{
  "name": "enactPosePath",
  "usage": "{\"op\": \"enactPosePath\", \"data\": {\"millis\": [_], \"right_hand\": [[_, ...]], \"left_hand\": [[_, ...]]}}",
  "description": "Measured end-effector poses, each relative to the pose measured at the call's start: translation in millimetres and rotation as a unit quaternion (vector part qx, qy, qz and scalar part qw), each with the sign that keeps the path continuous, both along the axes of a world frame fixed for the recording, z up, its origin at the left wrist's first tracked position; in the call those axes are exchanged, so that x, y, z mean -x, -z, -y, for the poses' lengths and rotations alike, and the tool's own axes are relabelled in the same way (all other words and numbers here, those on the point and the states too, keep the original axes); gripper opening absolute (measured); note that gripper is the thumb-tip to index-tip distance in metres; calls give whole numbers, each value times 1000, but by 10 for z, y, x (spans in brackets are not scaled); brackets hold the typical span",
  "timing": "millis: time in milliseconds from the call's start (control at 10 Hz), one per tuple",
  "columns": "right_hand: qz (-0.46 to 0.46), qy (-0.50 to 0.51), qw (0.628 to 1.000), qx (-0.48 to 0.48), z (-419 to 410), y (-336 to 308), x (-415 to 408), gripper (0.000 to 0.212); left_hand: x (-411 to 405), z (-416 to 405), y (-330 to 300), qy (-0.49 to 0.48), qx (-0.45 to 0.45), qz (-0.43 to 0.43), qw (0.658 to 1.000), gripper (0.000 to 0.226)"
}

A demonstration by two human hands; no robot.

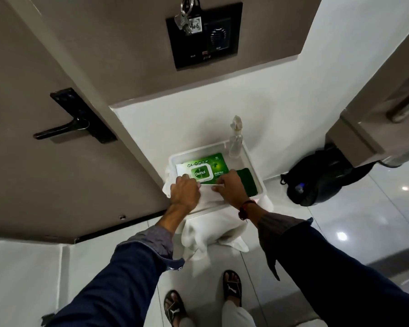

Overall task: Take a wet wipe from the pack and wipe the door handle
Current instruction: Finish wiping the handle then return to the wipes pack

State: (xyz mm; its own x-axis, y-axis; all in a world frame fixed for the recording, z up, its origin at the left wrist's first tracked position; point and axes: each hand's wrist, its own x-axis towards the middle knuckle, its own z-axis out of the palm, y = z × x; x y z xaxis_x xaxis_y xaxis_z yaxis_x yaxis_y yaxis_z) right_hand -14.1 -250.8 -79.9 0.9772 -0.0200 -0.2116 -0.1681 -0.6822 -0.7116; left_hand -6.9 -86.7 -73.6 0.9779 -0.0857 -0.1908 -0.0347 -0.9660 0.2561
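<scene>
A green wet wipe pack [204, 169] with a white flip lid lies in a white tray [252, 161] low by the wall. My left hand [184, 192] rests at the pack's near left corner, fingers curled on its edge. My right hand [229, 188] presses on the pack's near right side. A white cloth or wipe [209, 195] lies between both hands; whether either hand grips it is unclear. The lid looks closed. The black door handle [57, 131] sticks out from a black lock plate on the brown door, up to the left, well away from both hands.
A clear spray bottle [235, 141] stands in the tray's far right corner, next to a dark green cloth [247, 182]. A white towel [210, 234] drapes under the tray. A black backpack [316, 180] sits on the tiled floor at right. Keys [187, 18] hang on a wall panel above.
</scene>
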Motion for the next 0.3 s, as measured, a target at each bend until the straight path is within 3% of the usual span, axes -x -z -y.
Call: {"op": "enactPosePath", "data": {"millis": [100,200,300], "right_hand": [[-22,-78,991,103,-33,29,-44,30],[-17,-147,969,199,-54,-22,-101,42],[52,-172,963,202,-133,-332,-149,45]], "left_hand": [[-2,-17,39,30,-115,10,993,26],[-9,-82,-19,52,-145,14,988,26],[-47,-217,-307,40,-110,62,991,30]]}}
